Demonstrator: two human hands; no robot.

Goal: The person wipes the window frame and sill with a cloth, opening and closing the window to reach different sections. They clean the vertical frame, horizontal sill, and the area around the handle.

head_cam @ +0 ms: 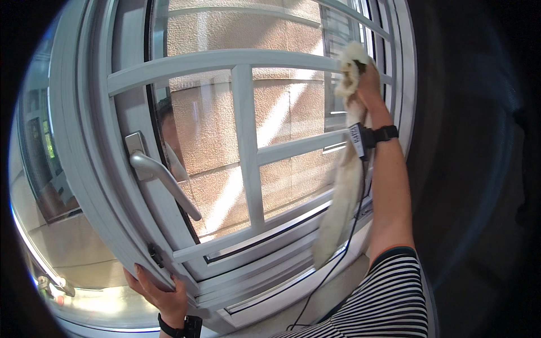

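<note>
My right hand (370,86) grips a bunched cream cloth (353,78) at the upper right of a white window sash (99,203). The cloth is against the end of a horizontal glazing bar (291,59), and its long tail hangs down past the lower bar. At the sash's lower left corner, my left hand (162,295) holds the sash edge, fingers wrapped over the outer side. A silver lever handle (169,177) points down to the right on the sash's left stile. Each wrist wears a black strap with a small device.
A black cable (334,266) runs from my right wrist down towards the sill (274,314). Through the glass shows a tan, rough-textured wall (207,122). Outside at far left is another dark-framed window (50,181). A dark latch piece (155,254) sits on the sash edge above my left hand.
</note>
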